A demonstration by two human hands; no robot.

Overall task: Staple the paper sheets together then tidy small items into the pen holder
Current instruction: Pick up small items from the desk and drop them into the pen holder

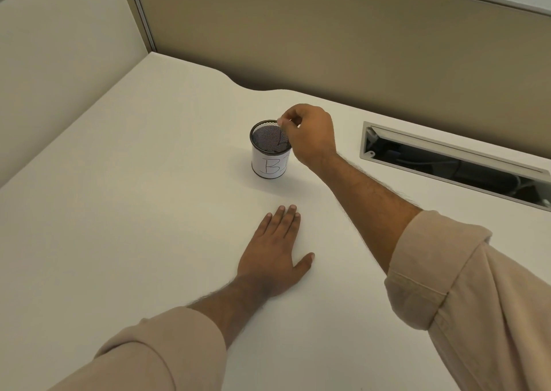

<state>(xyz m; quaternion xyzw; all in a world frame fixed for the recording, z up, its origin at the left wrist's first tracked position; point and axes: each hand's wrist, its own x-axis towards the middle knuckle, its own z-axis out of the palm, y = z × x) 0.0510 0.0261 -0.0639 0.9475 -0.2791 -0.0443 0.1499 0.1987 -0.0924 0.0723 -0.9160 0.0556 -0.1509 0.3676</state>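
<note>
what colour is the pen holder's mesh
Black mesh on the pen holder, white label around it; head view.

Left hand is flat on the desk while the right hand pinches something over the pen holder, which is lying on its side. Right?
Not quite. The head view shows the pen holder standing upright, not on its side. The left hand and right hand are as you say.

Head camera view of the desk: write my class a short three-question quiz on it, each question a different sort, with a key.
1. True or false: the left hand lies flat on the white desk.
2. Where are the right hand's pinched fingers? A) over the rim of the black mesh pen holder with a white paper label B) in the grey cable slot C) on the left sleeve
3. Fill in: the first letter on the label is ___.

Key: 1 true; 2 A; 3 B.
</note>
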